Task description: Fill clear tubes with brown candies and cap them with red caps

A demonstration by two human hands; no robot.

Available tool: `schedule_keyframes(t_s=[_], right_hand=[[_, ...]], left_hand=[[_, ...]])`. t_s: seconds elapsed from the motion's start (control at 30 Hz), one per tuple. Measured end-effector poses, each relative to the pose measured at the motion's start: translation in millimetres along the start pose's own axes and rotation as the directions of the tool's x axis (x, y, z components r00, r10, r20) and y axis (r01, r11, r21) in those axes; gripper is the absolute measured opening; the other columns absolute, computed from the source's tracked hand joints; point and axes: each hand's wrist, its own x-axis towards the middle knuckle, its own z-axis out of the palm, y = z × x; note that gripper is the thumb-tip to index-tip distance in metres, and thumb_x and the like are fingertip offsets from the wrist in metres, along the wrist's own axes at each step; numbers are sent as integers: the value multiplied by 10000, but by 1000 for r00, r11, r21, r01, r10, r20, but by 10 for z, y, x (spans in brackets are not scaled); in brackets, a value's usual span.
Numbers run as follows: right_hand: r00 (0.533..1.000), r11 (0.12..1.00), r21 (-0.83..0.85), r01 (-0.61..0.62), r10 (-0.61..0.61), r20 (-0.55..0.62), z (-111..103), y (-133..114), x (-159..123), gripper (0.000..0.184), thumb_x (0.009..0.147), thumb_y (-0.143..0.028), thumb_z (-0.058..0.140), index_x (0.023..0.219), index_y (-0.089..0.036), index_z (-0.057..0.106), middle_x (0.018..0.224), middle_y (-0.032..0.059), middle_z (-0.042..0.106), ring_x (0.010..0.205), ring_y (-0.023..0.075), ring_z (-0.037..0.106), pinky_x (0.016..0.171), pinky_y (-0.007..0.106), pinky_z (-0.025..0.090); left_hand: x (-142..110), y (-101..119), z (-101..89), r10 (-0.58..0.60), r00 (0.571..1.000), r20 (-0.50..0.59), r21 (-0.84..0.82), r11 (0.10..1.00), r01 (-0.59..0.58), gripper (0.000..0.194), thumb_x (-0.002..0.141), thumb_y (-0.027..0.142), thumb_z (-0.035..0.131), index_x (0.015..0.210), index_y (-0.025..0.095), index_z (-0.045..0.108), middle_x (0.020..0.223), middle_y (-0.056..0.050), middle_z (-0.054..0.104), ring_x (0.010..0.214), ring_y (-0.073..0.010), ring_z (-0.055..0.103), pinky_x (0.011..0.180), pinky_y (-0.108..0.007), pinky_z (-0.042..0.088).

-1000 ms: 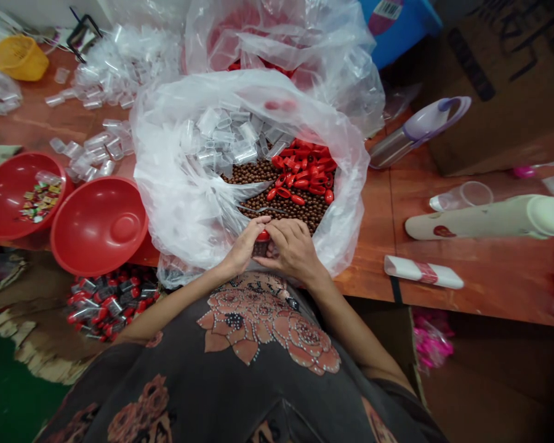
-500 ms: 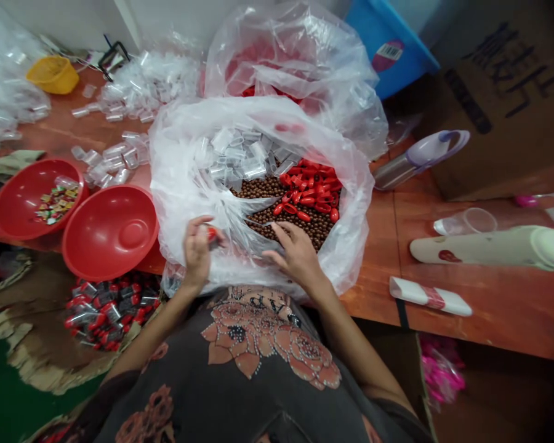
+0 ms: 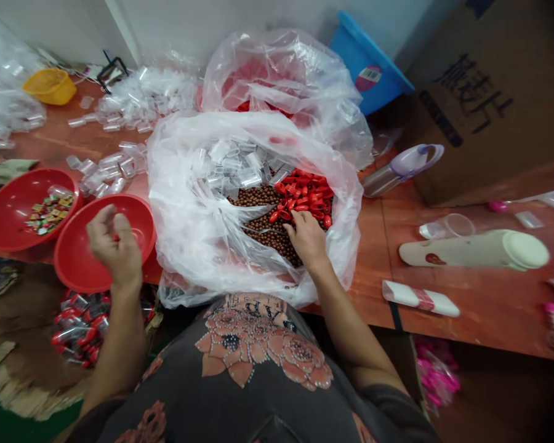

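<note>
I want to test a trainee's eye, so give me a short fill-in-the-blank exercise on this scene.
The left hand hides part of a red ____.
The right hand is at the edge of the ____-coloured plastic pieces in the open bag.
The small balls in that bag are coloured ____.
In this view, the purple-lidded bottle sits between the bag and a cardboard ____.

Missing words: bowl; red; brown; box.

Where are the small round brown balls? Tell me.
In the head view, the small round brown balls lie mid-picture inside the front translucent white plastic bag, mostly left of the right hand, beside glossy red plastic pieces and clear plastic containers.
</note>
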Motion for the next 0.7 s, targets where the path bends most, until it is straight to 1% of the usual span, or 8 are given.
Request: schedule_keyframes(t_s=[0.03,0.1,0.13,0.2,0.27,0.37,0.53,0.7], right_hand=[[1000,1000,-19,-15,15,21,8,-9,18,336,931,-272,531,1233,-172,638,1127,155,647,986,296,604,854,432,518],[998,999,-24,-41,42,43,15,-7,33,282,935,-272,524,1150,-177,679,1091,148,659,972,291,600,857,425,507],[998,999,-6,-52,52,39,13,5,26,263,938,-277,519,1110,-179,693,1077,144,666,974,288,599,873,425,500],[997,994,77,-77,77,9,0,47,-15,255,943,-301,511,1057,-179,704,1061,139,677,986,286,601,909,434,487],[992,968,220,-119,127,-23,-18,98,-88,270,942,-346,510,1035,-178,700,1046,132,686,986,283,611,924,445,483],[959,820,520,-240,284,-6,-45,142,-221,333,916,-438,543,1109,-193,661,1025,102,696,917,252,637,855,426,516],[889,375,858,-351,422,179,-123,84,-345,718,851,-474,617,1477,-246,350,972,61,713,789,197,652,577,293,516],[898,378,864,-332,407,167,-183,129,-381,701,866,-456,609,1498,-284,359,953,52,704,774,184,639,555,276,520]], left_hand=[[-48,211,143,65,998,8,-32,997,-64,225,947,290,537,1127,183,621,1157,-81,640,1068,-227,595,969,-403,474],[-181,626,500,199,945,257,-143,976,-167,179,933,284,564,1034,181,670,995,-46,679,906,-171,627,840,-315,513],[-251,804,702,268,860,435,-210,959,-192,175,938,274,554,1019,187,683,967,-37,686,869,-156,632,802,-289,518],[-357,1063,1118,389,599,701,-289,921,-259,173,933,221,553,998,199,713,960,-37,695,888,-153,643,821,-277,513],[-393,1199,1505,376,462,803,-235,913,-335,200,908,142,556,987,186,735,983,-62,695,941,-176,649,864,-292,504],[-369,1304,1952,308,450,838,-108,903,-416,287,907,86,500,1024,167,750,1040,-96,693,990,-205,651,904,-314,488],[-495,1512,2335,296,293,909,-92,828,-553,268,898,243,591,1119,170,723,1100,-112,696,1050,-252,645,899,-331,481],[-552,1495,2376,266,254,930,-93,840,-535,279,887,197,581,1130,204,718,1107,-95,710,1065,-251,643,906,-323,459]])
